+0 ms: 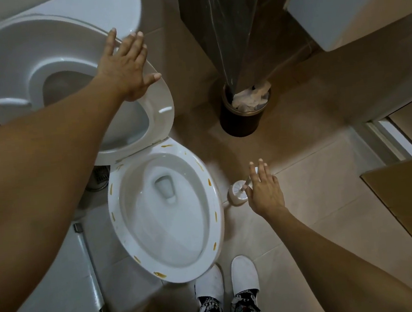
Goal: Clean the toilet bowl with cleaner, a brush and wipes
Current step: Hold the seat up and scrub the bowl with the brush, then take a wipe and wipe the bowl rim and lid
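**Fingers spread on the raised seat while the brush is reached for**

Fingers (135, 39) of the left hand (125, 67) are spread flat against the raised toilet seat (161, 114), apparently so that seat and lid (33, 47) are kept upright and the rim is left exposed; the right hand (264, 190) is held over the toilet brush (237, 192), its fingers straight and apart, nothing gripped yet. The brush stands in a rounded white holder on the floor (318, 181), just beside the bowl (165, 211), within easy reach. The bowl is glossy white ceramic, oval, its rim dotted with amber blobs, judged to be cleaner or soiling; the seat is smooth plastic. A dark round bin (241, 118) holding crumpled white paper stands beyond; no wipes or cleaner bottle are seen.
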